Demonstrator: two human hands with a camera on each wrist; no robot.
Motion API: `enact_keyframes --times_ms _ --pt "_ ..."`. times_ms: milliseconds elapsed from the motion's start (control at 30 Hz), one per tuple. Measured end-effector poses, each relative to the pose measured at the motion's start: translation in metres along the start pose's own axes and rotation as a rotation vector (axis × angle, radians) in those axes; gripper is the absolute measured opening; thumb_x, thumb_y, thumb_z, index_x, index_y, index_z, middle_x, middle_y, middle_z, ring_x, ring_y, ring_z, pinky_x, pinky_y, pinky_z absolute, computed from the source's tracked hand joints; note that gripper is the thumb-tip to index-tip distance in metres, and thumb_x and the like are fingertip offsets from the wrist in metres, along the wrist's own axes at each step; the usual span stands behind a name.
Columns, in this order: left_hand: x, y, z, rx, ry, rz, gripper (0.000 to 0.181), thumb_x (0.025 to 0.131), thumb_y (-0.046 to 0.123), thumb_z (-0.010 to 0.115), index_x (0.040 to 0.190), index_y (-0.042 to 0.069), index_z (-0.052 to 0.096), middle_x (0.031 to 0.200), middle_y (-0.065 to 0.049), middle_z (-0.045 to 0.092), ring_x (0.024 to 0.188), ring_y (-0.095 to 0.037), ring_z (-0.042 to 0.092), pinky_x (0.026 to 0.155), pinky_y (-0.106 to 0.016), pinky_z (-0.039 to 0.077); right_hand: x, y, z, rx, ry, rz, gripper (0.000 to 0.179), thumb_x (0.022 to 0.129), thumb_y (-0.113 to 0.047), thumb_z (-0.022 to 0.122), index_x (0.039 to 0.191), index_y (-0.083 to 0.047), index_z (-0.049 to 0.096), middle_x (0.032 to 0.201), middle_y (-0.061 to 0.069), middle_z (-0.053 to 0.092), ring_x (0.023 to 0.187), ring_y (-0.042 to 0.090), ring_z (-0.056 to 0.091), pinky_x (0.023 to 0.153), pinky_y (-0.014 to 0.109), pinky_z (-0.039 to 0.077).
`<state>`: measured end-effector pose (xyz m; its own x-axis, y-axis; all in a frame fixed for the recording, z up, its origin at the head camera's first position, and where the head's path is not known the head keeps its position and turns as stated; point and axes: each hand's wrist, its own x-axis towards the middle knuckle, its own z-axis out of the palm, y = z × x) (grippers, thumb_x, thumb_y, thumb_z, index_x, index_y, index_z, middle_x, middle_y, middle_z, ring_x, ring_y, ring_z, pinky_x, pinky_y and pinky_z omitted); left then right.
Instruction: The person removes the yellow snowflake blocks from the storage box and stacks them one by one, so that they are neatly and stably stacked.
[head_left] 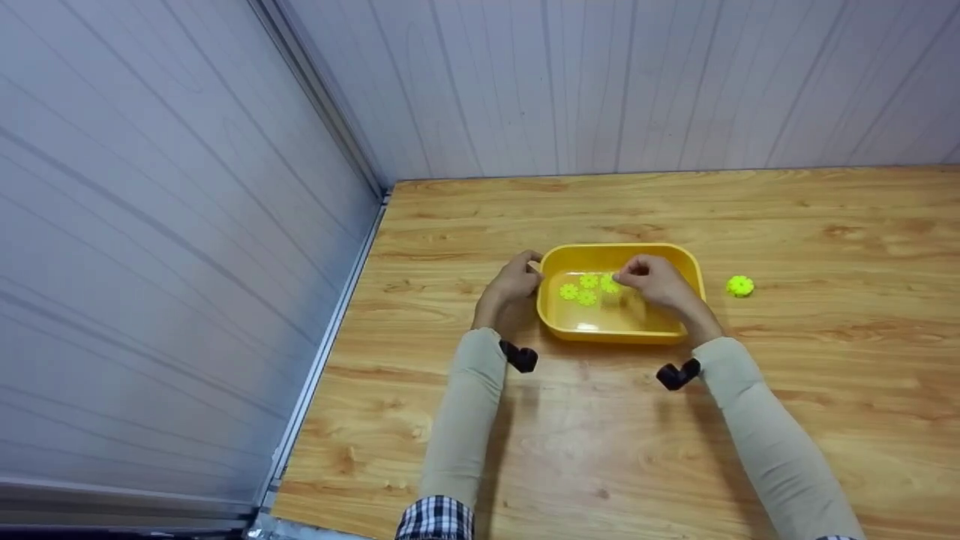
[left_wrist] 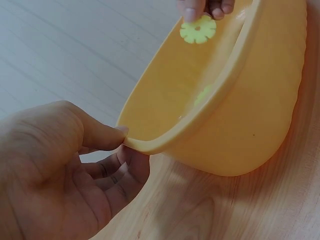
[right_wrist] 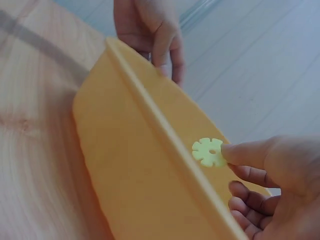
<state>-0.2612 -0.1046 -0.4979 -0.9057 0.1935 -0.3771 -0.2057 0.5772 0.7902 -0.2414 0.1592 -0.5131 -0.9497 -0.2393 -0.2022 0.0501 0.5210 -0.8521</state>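
Note:
A yellow plastic basin stands on the wooden table. My left hand pinches its left rim between thumb and fingers, as the left wrist view shows close up. Over the inside of the basin, my right hand pinches a yellow-green notched plastic disc with a small central hole, held by its edge between thumb and forefinger. Several similar flower-shaped discs lie on the basin floor, toward its left half. In the left wrist view the basin wall hides most of them.
To the right of the basin, a small pile of the same notched discs sits on the wooden table. Pale panel walls border the table at the back and left. A black wrist camera juts from each sleeve.

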Motion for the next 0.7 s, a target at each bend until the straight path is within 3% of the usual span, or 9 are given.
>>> enact_keyframes --times_ms 200,433,600,700 --pt "0.0 0.0 0.0 -0.009 0.005 -0.014 0.032 0.098 0.013 0.048 0.13 0.014 0.051 0.094 -0.003 0.053 0.082 -0.013 0.051 0.076 -0.027 0.045 -0.004 -0.004 -0.007 0.09 0.021 -0.005 0.037 0.094 -0.037 0.058 0.107 -0.003 0.057 0.103 0.006 0.054 0.094 0.03 0.045 0.075 0.029 0.038" --pt "0.0 -0.001 0.001 -0.016 0.001 -0.008 0.031 0.098 0.013 0.047 0.13 0.013 0.051 0.092 -0.003 0.053 0.081 -0.014 0.051 0.076 -0.027 0.045 -0.008 -0.006 -0.019 0.136 0.049 0.027 0.04 0.094 -0.041 0.057 0.107 -0.003 0.056 0.105 0.005 0.053 0.101 0.031 0.044 0.084 0.036 0.038" --pt "-0.001 -0.001 0.0 -0.002 -0.002 0.005 0.032 0.098 0.013 0.047 0.13 0.013 0.05 0.093 -0.003 0.053 0.082 -0.014 0.051 0.076 -0.027 0.045 -0.015 -0.011 -0.032 0.16 0.071 0.018 0.04 0.095 -0.039 0.056 0.109 -0.002 0.057 0.104 0.002 0.053 0.098 0.022 0.046 0.088 0.036 0.039" --pt "-0.001 -0.001 0.0 0.017 -0.004 0.018 0.032 0.098 0.013 0.047 0.131 0.013 0.05 0.094 -0.004 0.054 0.082 -0.014 0.051 0.076 -0.027 0.045 -0.018 -0.01 -0.039 0.155 0.104 0.014 0.04 0.094 -0.039 0.056 0.11 -0.003 0.057 0.103 0.0 0.054 0.097 0.019 0.047 0.083 0.029 0.04"
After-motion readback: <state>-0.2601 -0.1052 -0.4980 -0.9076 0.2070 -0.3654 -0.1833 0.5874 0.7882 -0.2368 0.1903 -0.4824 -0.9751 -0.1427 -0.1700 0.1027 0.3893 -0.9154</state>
